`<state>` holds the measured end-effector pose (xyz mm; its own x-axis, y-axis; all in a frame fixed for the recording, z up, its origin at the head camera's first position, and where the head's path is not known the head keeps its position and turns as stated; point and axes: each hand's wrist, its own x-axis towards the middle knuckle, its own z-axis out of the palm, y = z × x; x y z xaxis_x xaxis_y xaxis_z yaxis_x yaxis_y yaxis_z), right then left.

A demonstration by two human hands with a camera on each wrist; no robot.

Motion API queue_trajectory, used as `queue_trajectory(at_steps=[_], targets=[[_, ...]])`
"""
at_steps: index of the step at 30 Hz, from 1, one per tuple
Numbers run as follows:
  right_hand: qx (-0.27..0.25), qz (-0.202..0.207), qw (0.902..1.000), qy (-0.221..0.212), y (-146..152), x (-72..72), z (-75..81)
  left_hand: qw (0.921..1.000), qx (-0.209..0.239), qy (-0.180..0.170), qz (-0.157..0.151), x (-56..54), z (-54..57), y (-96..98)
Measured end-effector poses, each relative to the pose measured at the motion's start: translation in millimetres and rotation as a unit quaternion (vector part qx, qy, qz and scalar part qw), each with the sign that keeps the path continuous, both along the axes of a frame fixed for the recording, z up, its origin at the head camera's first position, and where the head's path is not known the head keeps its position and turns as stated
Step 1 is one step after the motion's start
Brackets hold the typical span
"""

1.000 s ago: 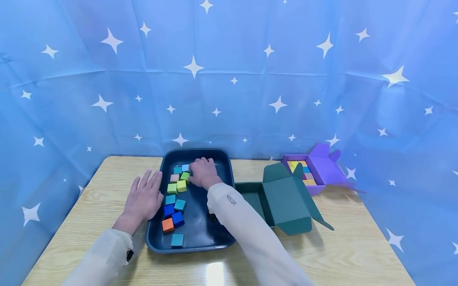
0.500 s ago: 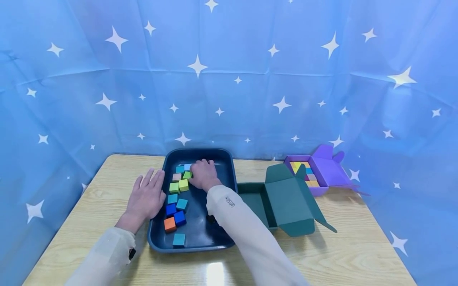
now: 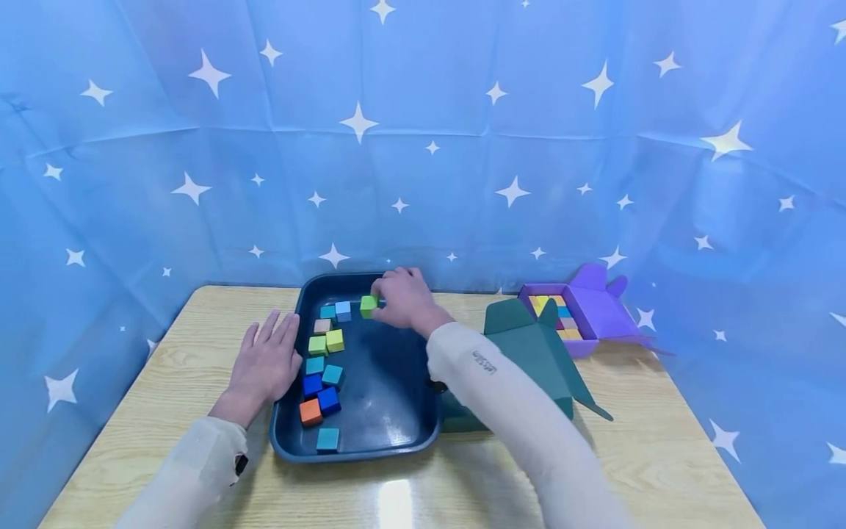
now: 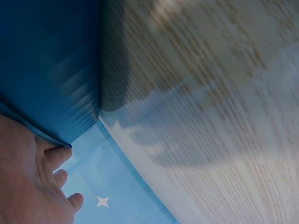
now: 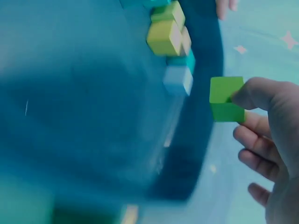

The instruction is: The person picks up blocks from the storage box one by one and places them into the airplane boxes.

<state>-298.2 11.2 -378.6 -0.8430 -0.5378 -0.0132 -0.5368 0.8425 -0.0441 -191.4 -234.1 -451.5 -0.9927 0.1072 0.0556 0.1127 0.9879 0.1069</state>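
The right hand (image 3: 405, 297) now pinches a bright green cube (image 3: 368, 307) between thumb and fingers, over the far part of the dark blue tray (image 3: 380, 382). Half a second ago that cube sat tilted among the others on the left, near the light blue cube (image 3: 343, 311); now it's apart, further right. The left hand (image 3: 264, 364), fingers extended, still touches the tray's left rim. The right sleeve (image 3: 509, 397) now covers more of the dark green box (image 3: 538, 360).

small lettering (image 3: 485, 361) on the right sleeve (image 3: 522, 404) seems to read "letsslim".
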Motion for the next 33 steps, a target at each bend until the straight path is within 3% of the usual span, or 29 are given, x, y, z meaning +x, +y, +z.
queue_trajectory(at_steps=[7,18,25,33], targets=[[-0.012,0.015,0.9998,0.0,58.4,4.9,26.4,1.0,-0.005,0.002,0.001,1.0,-0.8,-1.6],[-0.002,0.005,0.9998,-0.019,123.2,28.8,36.8,0.9998,-0.016,0.007,-0.007,1.9,0.4,-7.0],[0.004,0.034,0.9989,-0.031,134.0,43.4,25.0,0.9999,-0.009,0.002,-0.009,2.7,1.6,-8.6],[0.043,0.054,0.9975,-0.016,127.8,49.5,-8.5,0.9999,-0.002,0.011,-0.009,4.8,0.2,-7.4]])
